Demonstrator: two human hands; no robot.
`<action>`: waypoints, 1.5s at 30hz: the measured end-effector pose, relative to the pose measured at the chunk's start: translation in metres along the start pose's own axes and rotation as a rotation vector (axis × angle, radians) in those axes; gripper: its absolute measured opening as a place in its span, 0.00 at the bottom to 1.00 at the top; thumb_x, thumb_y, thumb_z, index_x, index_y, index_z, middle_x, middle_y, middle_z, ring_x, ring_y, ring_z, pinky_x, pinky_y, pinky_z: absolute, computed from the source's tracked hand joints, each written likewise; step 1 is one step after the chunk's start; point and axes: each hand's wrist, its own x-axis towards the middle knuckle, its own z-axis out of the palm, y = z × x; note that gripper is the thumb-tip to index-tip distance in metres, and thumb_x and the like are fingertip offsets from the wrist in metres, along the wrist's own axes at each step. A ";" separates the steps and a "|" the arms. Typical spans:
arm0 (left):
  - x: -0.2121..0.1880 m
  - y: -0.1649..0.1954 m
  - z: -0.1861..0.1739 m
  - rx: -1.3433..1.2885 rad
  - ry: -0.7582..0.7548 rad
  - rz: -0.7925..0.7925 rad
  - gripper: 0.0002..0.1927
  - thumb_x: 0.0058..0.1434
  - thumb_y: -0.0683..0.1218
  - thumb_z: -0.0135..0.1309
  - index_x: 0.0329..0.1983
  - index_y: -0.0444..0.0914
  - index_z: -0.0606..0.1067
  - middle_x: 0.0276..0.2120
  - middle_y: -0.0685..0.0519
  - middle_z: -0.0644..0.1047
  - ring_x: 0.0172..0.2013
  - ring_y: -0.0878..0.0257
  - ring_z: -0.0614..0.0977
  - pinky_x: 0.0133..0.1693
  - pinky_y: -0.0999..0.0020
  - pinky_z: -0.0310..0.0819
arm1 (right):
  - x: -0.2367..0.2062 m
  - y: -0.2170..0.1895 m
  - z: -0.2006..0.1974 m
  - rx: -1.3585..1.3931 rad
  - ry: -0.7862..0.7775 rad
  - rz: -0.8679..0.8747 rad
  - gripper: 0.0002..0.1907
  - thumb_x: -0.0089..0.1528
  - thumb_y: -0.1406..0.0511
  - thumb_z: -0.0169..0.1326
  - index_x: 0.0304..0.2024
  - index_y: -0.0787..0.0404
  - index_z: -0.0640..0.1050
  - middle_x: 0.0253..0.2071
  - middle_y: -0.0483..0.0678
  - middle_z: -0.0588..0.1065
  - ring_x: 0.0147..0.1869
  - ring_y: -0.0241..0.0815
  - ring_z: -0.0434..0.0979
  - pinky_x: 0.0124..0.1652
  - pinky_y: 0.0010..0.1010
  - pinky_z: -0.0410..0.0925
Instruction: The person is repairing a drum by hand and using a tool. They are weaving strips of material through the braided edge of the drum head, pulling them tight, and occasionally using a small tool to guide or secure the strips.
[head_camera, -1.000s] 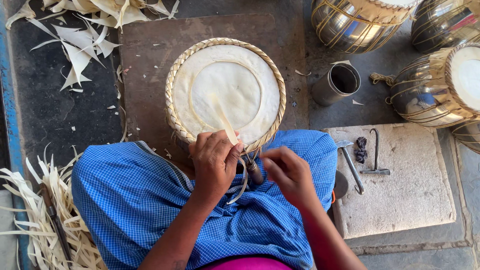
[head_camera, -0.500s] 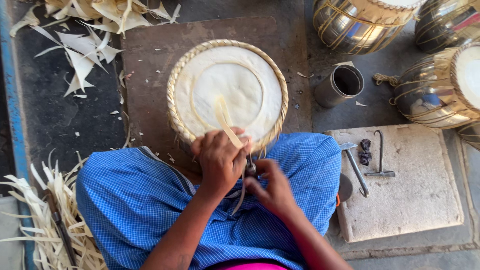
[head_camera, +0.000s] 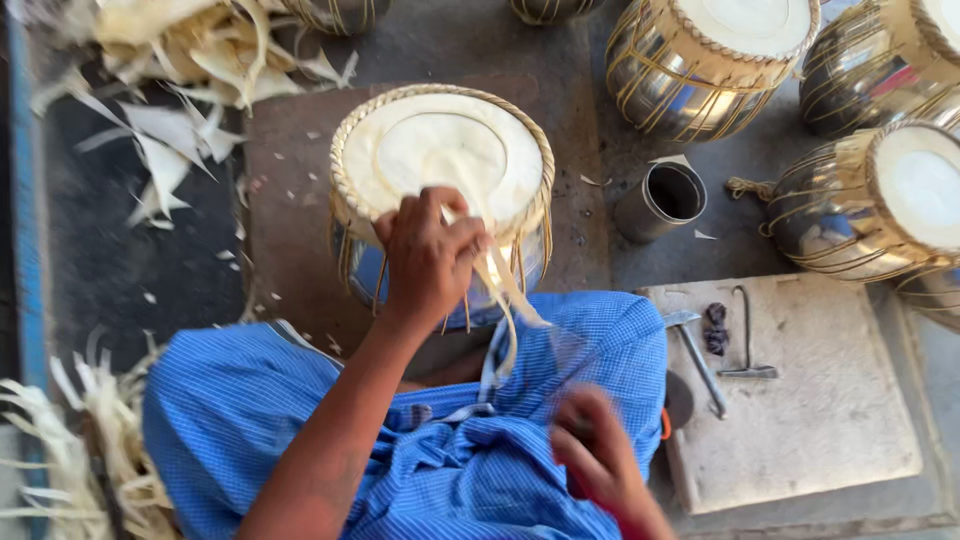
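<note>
- Drum (head_camera: 440, 160) stands on a brown mat (head_camera: 290, 180) just in front of the person's knees, its pale skin head facing up and a woven rim running round the edge.
- Left hand (head_camera: 428, 258) rests on the near edge of the drum, fingers curled tight around a pale strap (head_camera: 505, 285) (a flat, limp strip) that trails from the drum head down over the blue cloth (head_camera: 250, 420) on the lap.
- Right hand (head_camera: 600, 460) is lower, over the lap, well apart from the drum; it is blurred, so I cannot tell whether it is closed or what it holds.
- Thin lacing strips hang down the drum's shiny metal side.
- Metal cup (head_camera: 662, 200) stands on the ground just right of the drum.
- Stone slab (head_camera: 820, 420) lies to the right, with a hammer (head_camera: 695, 355), a bent hook (head_camera: 745, 345) and a small dark lump on it.
- More drums (head_camera: 700, 60) with laced metal bodies stand along the top and right.
- Pale scraps (head_camera: 170, 90) litter the ground at upper left; a heap of strips (head_camera: 80, 450) lies at lower left.
</note>
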 end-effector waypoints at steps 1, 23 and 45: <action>-0.012 0.007 0.002 0.012 0.002 -0.009 0.05 0.59 0.50 0.64 0.35 0.46 0.81 0.46 0.56 0.73 0.45 0.58 0.73 0.51 0.55 0.54 | -0.011 0.003 -0.012 0.021 0.044 -0.215 0.20 0.63 0.73 0.55 0.55 0.60 0.66 0.35 0.50 0.68 0.34 0.40 0.72 0.34 0.31 0.70; -0.096 0.040 -0.007 -0.044 -0.063 0.007 0.14 0.60 0.41 0.59 0.45 0.52 0.83 0.50 0.58 0.73 0.43 0.62 0.75 0.52 0.58 0.57 | 0.059 0.013 0.009 -1.223 -0.313 -0.085 0.03 0.60 0.65 0.60 0.37 0.56 0.80 0.33 0.52 0.78 0.38 0.57 0.79 0.35 0.47 0.70; -0.085 0.031 -0.024 -0.101 -0.152 0.055 0.18 0.60 0.46 0.63 0.55 0.44 0.78 0.41 0.59 0.76 0.45 0.59 0.75 0.51 0.58 0.59 | 0.075 -0.028 -0.002 -1.064 -0.077 -0.233 0.11 0.59 0.64 0.63 0.36 0.62 0.76 0.34 0.52 0.74 0.39 0.55 0.76 0.37 0.43 0.70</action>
